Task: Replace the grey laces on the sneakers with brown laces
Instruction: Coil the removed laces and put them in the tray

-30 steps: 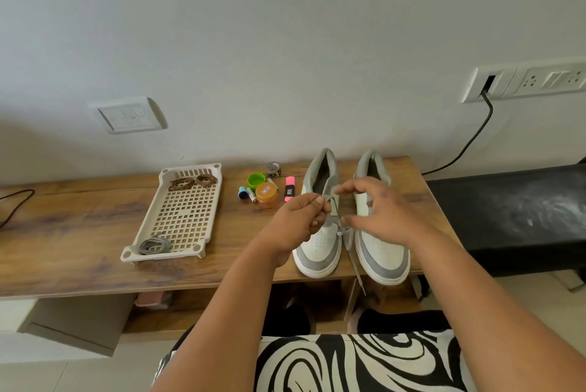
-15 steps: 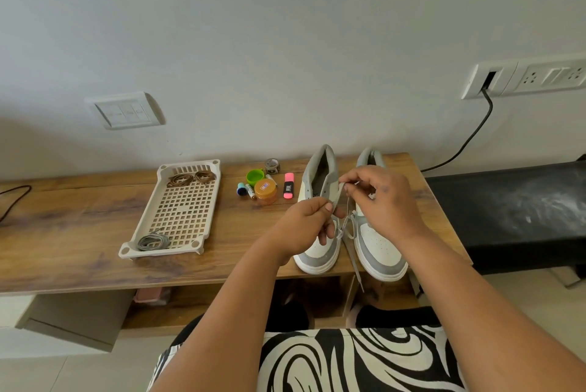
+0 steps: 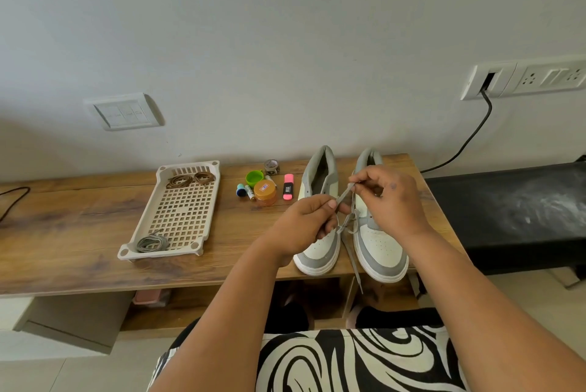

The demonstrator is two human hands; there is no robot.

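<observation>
Two low sneakers stand side by side, toes toward the near edge of a wood-grain table (image 3: 79,233). The left sneaker (image 3: 318,252) and right sneaker (image 3: 380,252) share smooth off-white uppers, grey toe bands and padded grey collars.

The left hand (image 3: 304,226) is curled, thumb and forefinger pinching a flat grey lace (image 3: 343,196). The right hand (image 3: 390,198) pinches the same lace higher up, fingertips bunched together. The lace runs taut between both hands above the gap between the shoes; a loose tail hangs past the table edge. Which eyelets it passes through cannot be told.

Left of the shoes sits a cream plastic tray (image 3: 180,210), rectangular, with a square-grid perforated floor. Two coiled brown laces (image 3: 190,179) lie at its far end; a coiled grey lace bundle (image 3: 152,243) lies at its near corner.

Between tray and shoes cluster small items: a round orange jar (image 3: 265,193), a green cup (image 3: 254,177), a pink highlighter (image 3: 288,191), a tape roll (image 3: 271,167).

A black cable (image 3: 469,138) runs from a white wall socket (image 3: 523,77).
</observation>
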